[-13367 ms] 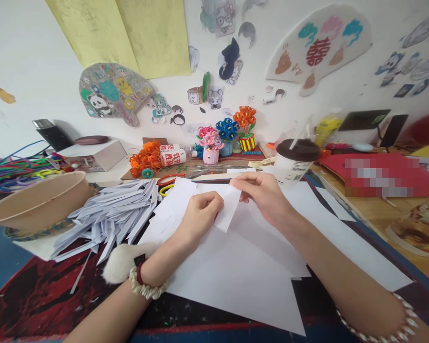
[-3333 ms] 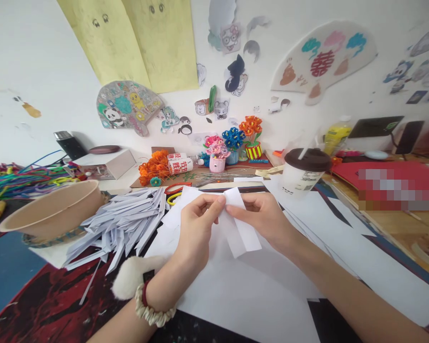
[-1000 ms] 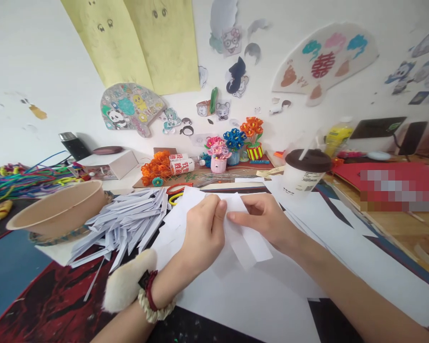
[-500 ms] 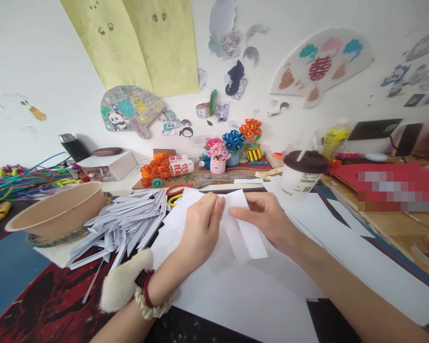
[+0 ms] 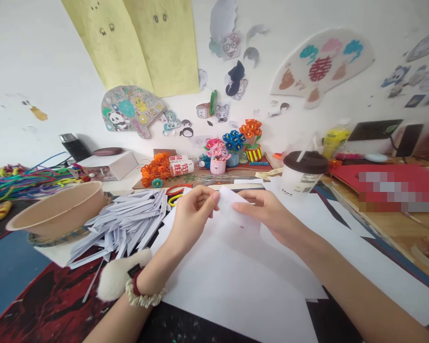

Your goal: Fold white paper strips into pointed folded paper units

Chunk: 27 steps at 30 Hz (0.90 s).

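Note:
Both hands hold one small white paper piece [image 5: 236, 212] just above the table. My left hand [image 5: 192, 216] pinches its upper left corner between thumb and forefinger. My right hand [image 5: 268, 216] grips its right side, thumb on top and fingers underneath. The piece lies nearly flat and tilted. Beneath it lie large white paper sheets [image 5: 236, 281]. A fluffy white pompom and a cream scrunchie sit on my left wrist.
A pile of folded white paper strips [image 5: 125, 221] lies to the left, beside a tan paper bowl [image 5: 57, 207]. Scissors [image 5: 175, 190] lie behind my hands. A lidded cup with straw [image 5: 302, 174] stands at right. Small flower pots [image 5: 232, 145] and pipe cleaners [image 5: 17, 178] line the back.
The paper piece that hung down from my fingers half a second ago now lies flatter and looks shorter. My left thumb and forefinger have shifted to its upper corner.

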### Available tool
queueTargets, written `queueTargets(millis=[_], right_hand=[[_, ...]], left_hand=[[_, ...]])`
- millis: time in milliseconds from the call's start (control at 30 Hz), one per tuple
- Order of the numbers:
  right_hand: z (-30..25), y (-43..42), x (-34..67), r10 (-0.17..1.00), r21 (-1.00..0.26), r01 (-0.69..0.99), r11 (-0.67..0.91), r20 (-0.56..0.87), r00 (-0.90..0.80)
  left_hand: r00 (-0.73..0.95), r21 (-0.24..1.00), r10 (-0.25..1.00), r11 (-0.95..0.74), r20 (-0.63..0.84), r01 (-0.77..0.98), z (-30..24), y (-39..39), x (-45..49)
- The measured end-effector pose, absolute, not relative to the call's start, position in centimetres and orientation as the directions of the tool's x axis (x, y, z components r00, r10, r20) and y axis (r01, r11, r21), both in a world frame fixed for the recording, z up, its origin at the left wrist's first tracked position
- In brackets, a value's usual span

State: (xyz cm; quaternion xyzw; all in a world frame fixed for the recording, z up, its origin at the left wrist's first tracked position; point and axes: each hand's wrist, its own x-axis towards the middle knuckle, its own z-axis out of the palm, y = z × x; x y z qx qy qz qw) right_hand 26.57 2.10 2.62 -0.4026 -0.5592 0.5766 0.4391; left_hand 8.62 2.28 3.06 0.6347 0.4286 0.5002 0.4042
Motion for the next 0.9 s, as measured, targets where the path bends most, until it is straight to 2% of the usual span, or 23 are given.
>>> queueTargets(millis=[167, 300, 433, 667, 733, 900], right_hand=[[2.0, 2.6, 26.8, 0.976, -0.959, -0.282, -0.039, 0.025, -0.218], [1.6, 2.3, 25.9, 0.957, -0.972, -0.236, -0.022, 0.048, -0.286], [1.5, 2.0, 25.4, 0.977, -0.974, -0.208, 0.090, 0.127, -0.170], [1.8, 2.4, 26.5, 0.987, -0.991, -0.046, 0.125, 0.129, -0.095], [1.8, 2.3, 26.4, 0.987, -0.990, -0.049, 0.135, 0.139, -0.083], [1.5, 1.9, 25.5, 0.972, -0.974, -0.171, 0.150, 0.177, -0.157]], left_hand=[[0.018, 0.979, 0.984, -0.176, 0.179, -0.106, 3.1, 2.4, 8.8], [0.070, 0.975, 0.994, -0.071, 0.087, -0.210, 2.8, 1.9, 9.5], [0.124, 0.982, 0.982, -0.123, 0.141, -0.140, 2.5, 1.3, 10.2], [0.145, 0.941, 0.963, -0.255, 0.226, 0.222, 2.7, 1.3, 10.0], [0.135, 0.940, 0.966, -0.247, 0.220, 0.233, 2.7, 1.2, 10.1], [0.050, 0.979, 0.983, -0.181, 0.177, 0.095, 2.2, 0.8, 10.8]])
